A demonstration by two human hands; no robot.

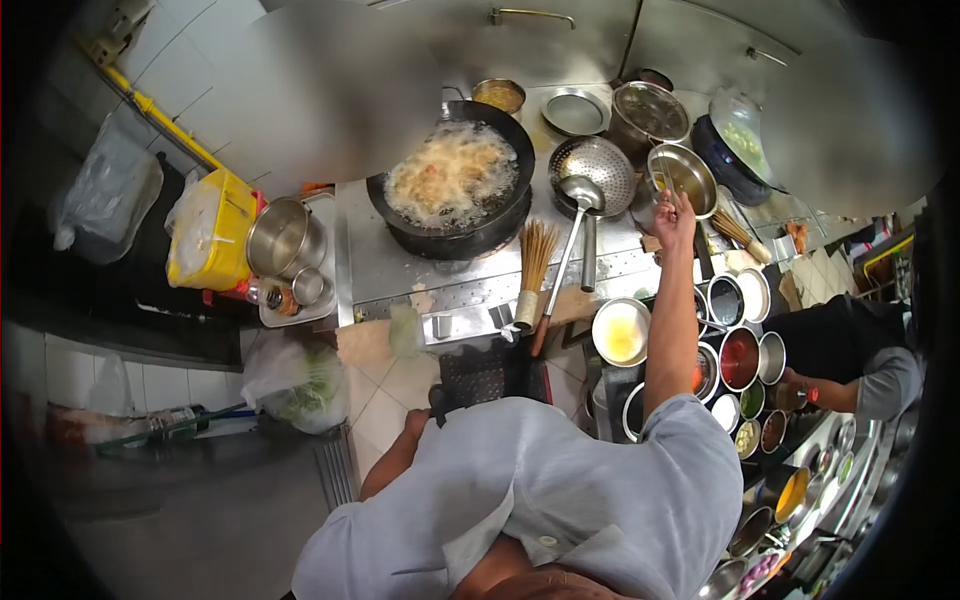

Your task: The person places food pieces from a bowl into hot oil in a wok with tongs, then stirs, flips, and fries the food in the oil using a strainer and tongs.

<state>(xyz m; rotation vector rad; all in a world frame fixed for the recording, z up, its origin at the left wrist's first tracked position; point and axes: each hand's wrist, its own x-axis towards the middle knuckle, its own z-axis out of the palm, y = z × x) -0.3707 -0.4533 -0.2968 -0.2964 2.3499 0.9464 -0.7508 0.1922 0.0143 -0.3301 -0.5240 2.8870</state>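
Observation:
My right hand [674,218] is stretched out at the near edge of a steel pot [684,176], its fingers bent together; what they hold, if anything, is too small to name. To its left lie a perforated strainer [606,160] and a steel ladle [574,245]. My left hand [418,422] hangs low beside my body, near a dark object, and its fingers are hard to make out. Farther forward, a black wok [380,195] holds bubbling oil with pale, frothing food [450,175].
Bamboo brushes [538,255] lie on the counter [385,275]. Bowls of sauces [739,358] stand at the right, near a co-worker's arm [835,392]. A yellow container [210,230] and steel pots [285,238] are at the left, above a bag of greens [305,388].

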